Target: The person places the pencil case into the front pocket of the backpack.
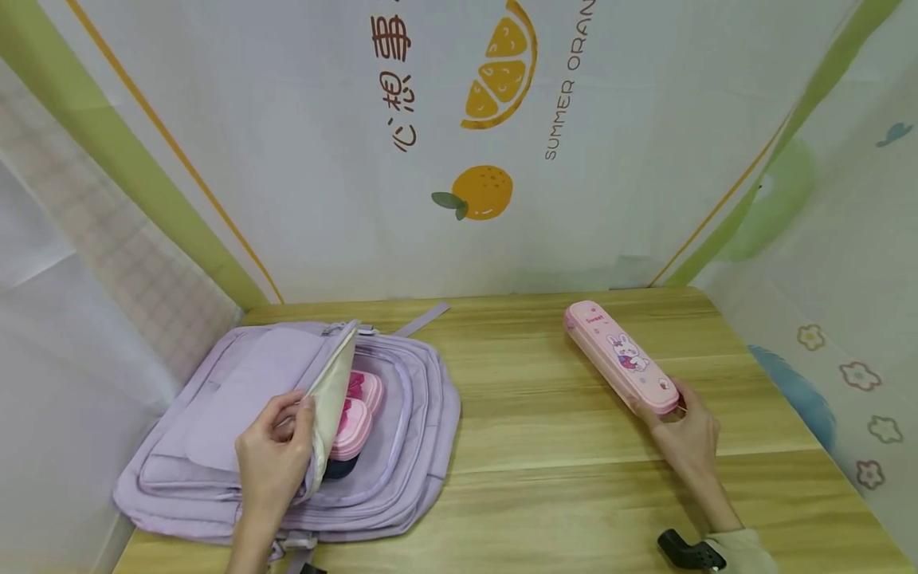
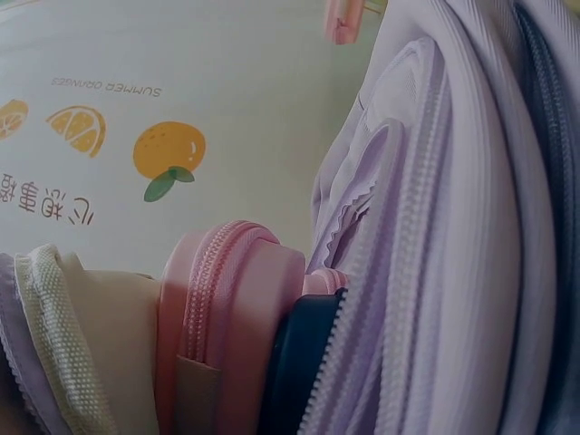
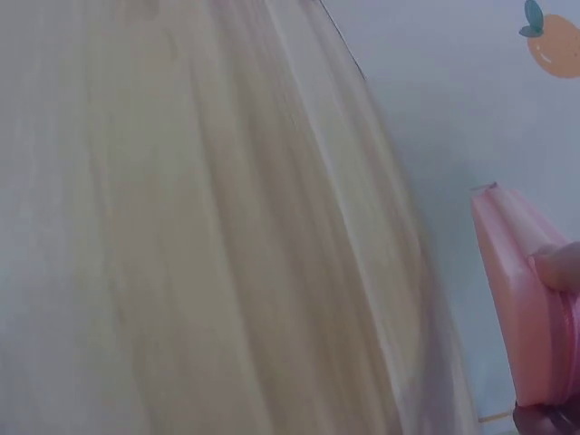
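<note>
A lavender backpack [image 1: 251, 383] lies on the left of the table, its front pocket pulled partly apart. With thumb and fingers my left hand [image 1: 276, 446] pinches the edge of the pocket's flap [image 1: 330, 406], lifting it so the cream lining shows. Inside the pocket sit pink zipped cases [image 1: 354, 426] with darker pink bows and a dark navy item [image 2: 299, 353], partly hidden by the flap. Over on the right, my right hand [image 1: 684, 430] grips the near end of a long pink pencil case [image 1: 622, 359] printed with a white bunny and "Sweet".
The wooden table [image 1: 516, 446] spreads between the backpack and the pencil case. Behind it hangs a white curtain [image 1: 323, 207] with orange prints. A strap [image 1: 423, 319] trails from the bag's far side. A black wrist device [image 1: 688, 550] shows on the right arm.
</note>
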The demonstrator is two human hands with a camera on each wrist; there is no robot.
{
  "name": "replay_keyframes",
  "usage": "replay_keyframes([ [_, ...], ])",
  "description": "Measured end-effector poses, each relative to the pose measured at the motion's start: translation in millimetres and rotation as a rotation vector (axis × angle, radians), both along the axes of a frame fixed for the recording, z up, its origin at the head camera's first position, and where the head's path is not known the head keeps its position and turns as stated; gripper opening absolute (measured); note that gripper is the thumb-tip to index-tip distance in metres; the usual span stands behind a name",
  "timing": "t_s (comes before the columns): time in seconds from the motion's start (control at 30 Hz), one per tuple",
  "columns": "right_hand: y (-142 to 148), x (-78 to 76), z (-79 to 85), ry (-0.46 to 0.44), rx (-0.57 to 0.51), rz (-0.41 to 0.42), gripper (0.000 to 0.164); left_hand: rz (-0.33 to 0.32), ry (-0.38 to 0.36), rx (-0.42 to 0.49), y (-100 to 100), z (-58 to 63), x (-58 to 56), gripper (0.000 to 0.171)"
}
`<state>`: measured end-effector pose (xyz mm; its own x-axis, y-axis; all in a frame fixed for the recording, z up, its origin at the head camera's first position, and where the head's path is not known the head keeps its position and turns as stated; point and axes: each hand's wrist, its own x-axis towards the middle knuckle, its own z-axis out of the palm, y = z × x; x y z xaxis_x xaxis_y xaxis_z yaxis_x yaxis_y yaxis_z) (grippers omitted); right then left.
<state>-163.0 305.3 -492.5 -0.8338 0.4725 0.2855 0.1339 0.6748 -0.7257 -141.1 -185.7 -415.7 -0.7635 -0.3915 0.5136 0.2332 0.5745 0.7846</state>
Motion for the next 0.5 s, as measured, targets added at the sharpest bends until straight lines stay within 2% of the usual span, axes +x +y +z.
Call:
replay_keyframes([
  [0.27, -14, -2.8, 1.3, -0.008, -0.023, 0.091, 0.07, -0.004, 0.013, 0.002, 10, 19.2, 9.2, 0.011],
  [0.4, -20, -6.1, 0.2, 0.019, -0.034, 0.152, 0.07, -0.016, 0.009, 0.007, 12, 21.1, 9.5, 0.011],
  [0.5, -26, -7.5, -2.2, 0.061, -0.072, 0.23, 0.069, -0.019, 0.003, 0.005, 11, 20.9, 10.1, 0.011],
])
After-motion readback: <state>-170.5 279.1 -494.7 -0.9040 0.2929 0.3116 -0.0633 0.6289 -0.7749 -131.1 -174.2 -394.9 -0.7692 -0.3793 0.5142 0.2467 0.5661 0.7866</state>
